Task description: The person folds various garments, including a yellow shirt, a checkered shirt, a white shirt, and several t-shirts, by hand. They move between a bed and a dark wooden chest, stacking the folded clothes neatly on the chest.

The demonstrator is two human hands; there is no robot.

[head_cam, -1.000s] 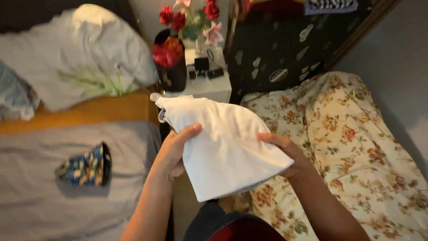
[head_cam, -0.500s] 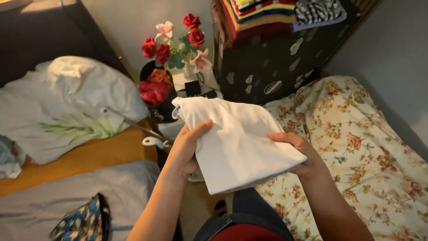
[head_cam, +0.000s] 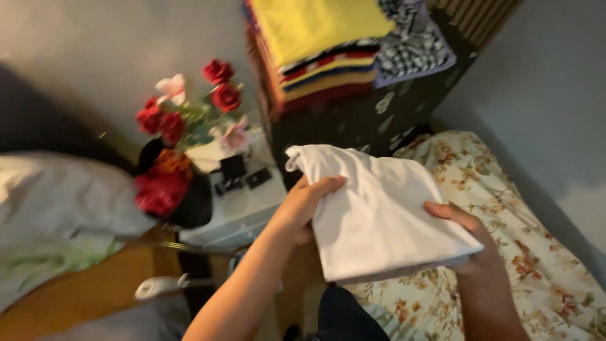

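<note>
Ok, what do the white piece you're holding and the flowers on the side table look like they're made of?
White folded cloth: soft matte fabric, probably cotton; it creases and sags between the left hand and right hand. Red and pink flowers: likely artificial, since the colours look flat and uniform, though blur leaves that open.

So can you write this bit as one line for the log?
left hand: holds folded white cloth | right hand: supports cloth's other edge | below: floral bedspread | ahead: stack of folded clothes
</note>
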